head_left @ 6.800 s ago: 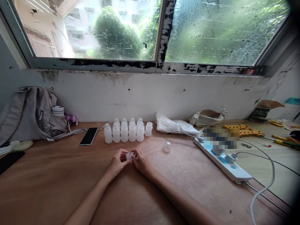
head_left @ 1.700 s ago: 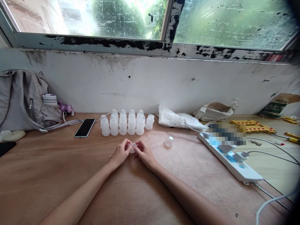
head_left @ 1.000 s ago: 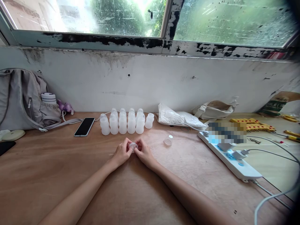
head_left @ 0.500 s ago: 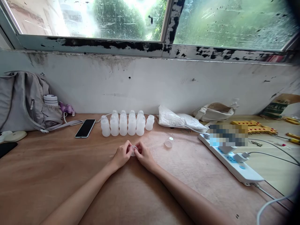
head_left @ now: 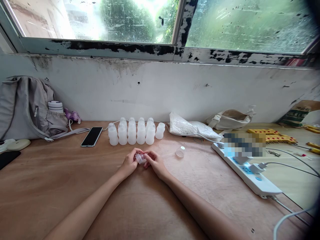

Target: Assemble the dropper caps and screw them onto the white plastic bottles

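Hands: the left hand (head_left: 130, 163) and the right hand (head_left: 154, 162) meet at the middle of the wooden counter (head_left: 50, 186), both forearms stretched out from the near edge.
Held item: a small clear plastic cap (head_left: 140, 158) is pinched between the fingertips of both hands, tilted, just above the counter surface.
Grip: both hands are closed on the cap, thumbs and forefingers pressing it from either side.
Bottles: a cluster of small translucent white bottles (head_left: 132, 134) stands in rows just beyond the hands, towards the far wall.
Loose cap: a second clear cap (head_left: 180, 152) lies on the counter to the right of the hands, apart from them.
Left side: a black phone (head_left: 91, 136) lies face up left of the bottles; further left a grey backpack (head_left: 22, 108) leans at the wall with a white cup (head_left: 55, 106) in its side pocket.
Right side: a white plastic bag (head_left: 190, 127) lies right of the bottles, and a white power strip (head_left: 250, 175) with plugged cables runs towards the near right.
Behind: a white wall under a weathered window (head_left: 175, 30).
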A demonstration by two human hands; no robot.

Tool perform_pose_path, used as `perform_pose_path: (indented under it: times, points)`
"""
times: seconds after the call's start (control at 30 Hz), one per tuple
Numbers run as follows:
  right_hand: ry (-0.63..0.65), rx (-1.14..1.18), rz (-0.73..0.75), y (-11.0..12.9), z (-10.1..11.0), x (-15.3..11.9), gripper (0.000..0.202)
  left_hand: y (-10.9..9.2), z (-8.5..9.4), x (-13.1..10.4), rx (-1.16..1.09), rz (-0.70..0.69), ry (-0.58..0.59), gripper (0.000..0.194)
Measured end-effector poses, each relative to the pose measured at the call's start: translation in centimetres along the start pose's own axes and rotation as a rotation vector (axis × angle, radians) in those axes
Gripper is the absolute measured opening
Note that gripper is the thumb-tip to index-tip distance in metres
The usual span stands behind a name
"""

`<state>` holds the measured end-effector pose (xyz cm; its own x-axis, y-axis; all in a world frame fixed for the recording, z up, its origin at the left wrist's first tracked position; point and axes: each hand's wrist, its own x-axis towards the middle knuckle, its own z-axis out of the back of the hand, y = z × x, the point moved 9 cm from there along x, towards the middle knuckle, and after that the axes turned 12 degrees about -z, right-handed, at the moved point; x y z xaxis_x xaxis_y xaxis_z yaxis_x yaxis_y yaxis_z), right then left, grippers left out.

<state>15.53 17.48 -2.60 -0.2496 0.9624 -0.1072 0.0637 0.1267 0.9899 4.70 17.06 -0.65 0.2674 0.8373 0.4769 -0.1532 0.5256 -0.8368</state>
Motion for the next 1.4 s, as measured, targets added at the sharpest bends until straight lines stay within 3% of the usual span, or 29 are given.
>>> perform_pose_path:
  times: [0.23,0.43,0.8,1.0,1.17,1.4]
  points:
    - [-0.094,-0.027,0.02,0.0,0.6,-0.1,0.026,1.3,0.3,0.1,-0.218,0.085,-0.048,0.026]
    - [-0.091,-0.001,0.028,-0.1,0.7,-0.1,0.024,1.1,-0.5,0.1,-0.226,0.117,0.021,0.03]
    - [-0.163,0.074,0.037,-0.7,1.5,0.4,0.026,0.7,-1.0,0.1,-0.209,0.085,0.022,0.027]
    - [-0.35,0.071,0.088,-0.1,3.9,-0.4,0.03,1.1,-1.0,0.1,-0.102,0.036,0.043,0.026]
    - [-0.546,-0.18,0.179,1.3,5.5,-0.6,0.026,1.2,-1.2,-0.1,0.021,-0.013,0.068,0.026]
    - [-0.806,-0.333,0.207,3.3,9.7,3.8,0.048,0.6,-1.3,-0.3,0.111,-0.043,0.075,0.036]
